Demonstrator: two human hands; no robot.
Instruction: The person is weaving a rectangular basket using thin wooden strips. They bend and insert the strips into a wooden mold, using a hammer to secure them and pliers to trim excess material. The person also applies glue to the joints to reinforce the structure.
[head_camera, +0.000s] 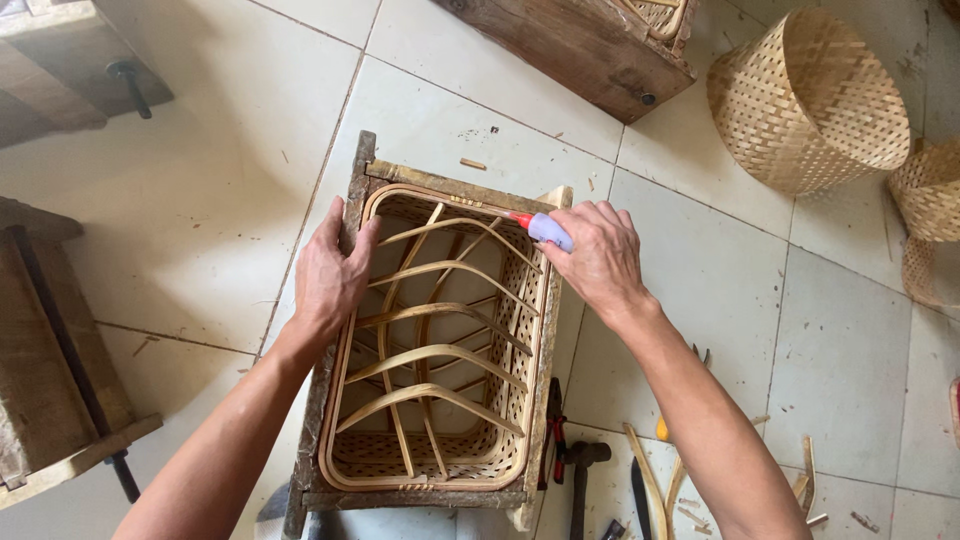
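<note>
Your right hand (598, 258) is gripping the glue bottle (540, 228) at one o'clock while your left hand (330, 272) is pressing flat on the basket (430, 340) rim; squeezing hard risks glue dripping.

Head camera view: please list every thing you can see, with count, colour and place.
Rectangular woven basket: one, tan, centre, inside a wooden frame.
Wooden frame: one, brown, around the basket.
Bent bamboo ribs: several, tan, arching across the basket's inside.
Small bottle: one, lilac with a red tip, at the basket's far rim.
Round woven basket: one, tan, upper right on its side.
Hand tools: a few, dark, floor lower right.
Bamboo strips: several, tan, lower right.
Tiled floor: white.
Left hand: on the basket's left rim.
Right hand: holding the small bottle.
</note>
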